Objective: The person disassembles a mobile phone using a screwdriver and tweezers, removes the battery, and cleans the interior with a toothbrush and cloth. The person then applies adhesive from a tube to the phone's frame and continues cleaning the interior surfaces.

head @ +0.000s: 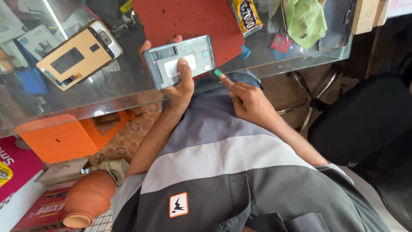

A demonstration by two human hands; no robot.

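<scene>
- Two hands work just above the lap, in front of a grey striped shirt with an orange badge.
- Near left, low down, a clay pot sits on the floor, with an orange stool beyond it under the glass.
- Near right, the right hand is curled shut around a small green-tipped tool. Its tip points up and left, close to the lower right corner of the phone frame but not touching it.
- In the middle, the left hand grips that grey phone frame at the near edge of the worktop. The thumb presses on a white patch inside and the fingers wrap behind the far side. The frame's open inner side faces up, tilted a little.
- As I judge it, the step in hand is steadying the stripped frame while the tool comes in. A next move would call for a firm left grip and a fine, light touch of the tip at the frame's edge.
- Farther back, a red mat lies on the glass behind the frame.
- Far left, a gold phone lies face down, well apart from the hands.
- Far right lie a snack packet and a green cloth.
</scene>
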